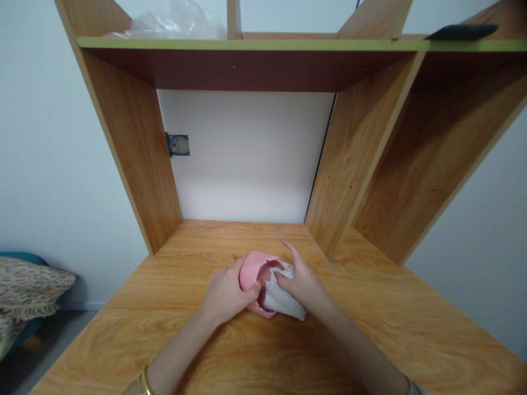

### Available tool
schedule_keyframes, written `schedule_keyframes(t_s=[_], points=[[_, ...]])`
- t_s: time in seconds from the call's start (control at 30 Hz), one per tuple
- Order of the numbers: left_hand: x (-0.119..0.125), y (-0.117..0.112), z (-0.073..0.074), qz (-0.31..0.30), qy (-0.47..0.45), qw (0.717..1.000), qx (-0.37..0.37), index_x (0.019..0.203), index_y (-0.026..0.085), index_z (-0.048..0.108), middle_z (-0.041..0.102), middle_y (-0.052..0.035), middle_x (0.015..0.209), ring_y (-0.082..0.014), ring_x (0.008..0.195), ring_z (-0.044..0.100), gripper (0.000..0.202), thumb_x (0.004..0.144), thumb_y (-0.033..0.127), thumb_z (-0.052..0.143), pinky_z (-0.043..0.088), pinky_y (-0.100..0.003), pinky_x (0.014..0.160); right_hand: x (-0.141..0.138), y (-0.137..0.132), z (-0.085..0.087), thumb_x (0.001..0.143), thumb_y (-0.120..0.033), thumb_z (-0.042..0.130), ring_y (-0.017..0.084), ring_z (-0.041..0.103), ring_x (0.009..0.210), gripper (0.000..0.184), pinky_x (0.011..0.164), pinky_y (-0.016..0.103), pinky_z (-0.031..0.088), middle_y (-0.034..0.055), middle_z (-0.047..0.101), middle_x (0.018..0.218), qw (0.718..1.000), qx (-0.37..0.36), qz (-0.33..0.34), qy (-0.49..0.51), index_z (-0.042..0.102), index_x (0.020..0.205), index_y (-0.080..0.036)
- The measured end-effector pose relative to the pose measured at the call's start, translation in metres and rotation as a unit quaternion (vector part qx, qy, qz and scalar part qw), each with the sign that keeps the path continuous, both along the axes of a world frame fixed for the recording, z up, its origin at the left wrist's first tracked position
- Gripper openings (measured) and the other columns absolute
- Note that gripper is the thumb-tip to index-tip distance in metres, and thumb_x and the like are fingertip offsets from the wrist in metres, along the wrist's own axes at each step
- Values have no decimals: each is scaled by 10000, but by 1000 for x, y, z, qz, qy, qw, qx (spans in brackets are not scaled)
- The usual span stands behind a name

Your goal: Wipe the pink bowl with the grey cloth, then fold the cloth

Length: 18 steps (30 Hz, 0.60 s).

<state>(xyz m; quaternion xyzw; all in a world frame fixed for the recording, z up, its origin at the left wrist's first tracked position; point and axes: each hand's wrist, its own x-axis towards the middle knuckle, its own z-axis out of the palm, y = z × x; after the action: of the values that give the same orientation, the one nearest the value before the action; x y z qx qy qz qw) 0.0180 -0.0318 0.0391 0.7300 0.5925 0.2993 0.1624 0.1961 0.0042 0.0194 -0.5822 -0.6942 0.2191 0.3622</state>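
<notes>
Nearest thing is a shiny gold bangle (145, 382) on the left wrist. The left hand (228, 291) is clamped on a glossy pink, faceted hollow container (251, 270), thumb over the rim, I'd guess to steady it and keep the mouth facing the other side. The right hand (303, 280) has a soft, crumpled white cloth (284, 299) gripped at that opening, index finger sticking up; folding it small probably helps it fit the rim. Container's just above the smooth wood-grain tabletop (135, 307), between both hands; can't tell if it's touching. Farther back: a flat, matte white back panel (247, 159), and above, a straight yellow-green-edged shelf (263, 45) with a wrinkly clear plastic bag (177, 22) on it.
</notes>
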Motion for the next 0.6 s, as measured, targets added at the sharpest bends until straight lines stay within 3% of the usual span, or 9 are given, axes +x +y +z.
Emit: schedule_keyframes(t_s=[0.3,0.43,0.6], points=[[-3,-3,8,-57,22,998,-10,1182,168,501,646,-99,999,-284,877,600,531,703,397,515,441,-364,770,4,-3,3,641,-175,525,130,526,570,702,583,233,400,-19,599,705,998,-6,58,10,290,1302,-193],[-2,-2,4,-37,5,999,-13,1196,164,490,642,-114,1006,-289,890,592,556,718,449,508,434,-373,776,3,-2,0,679,-195,507,155,560,685,612,664,265,419,30,618,855,998,16,45,45,343,1268,-183],[-5,3,-3,-24,-67,997,15,1297,171,360,613,-118,1042,-269,950,563,619,778,500,440,406,-376,824,-2,0,-5,698,-205,462,152,548,611,566,593,272,431,21,610,791,994,-8,14,111,345,1250,-154]])
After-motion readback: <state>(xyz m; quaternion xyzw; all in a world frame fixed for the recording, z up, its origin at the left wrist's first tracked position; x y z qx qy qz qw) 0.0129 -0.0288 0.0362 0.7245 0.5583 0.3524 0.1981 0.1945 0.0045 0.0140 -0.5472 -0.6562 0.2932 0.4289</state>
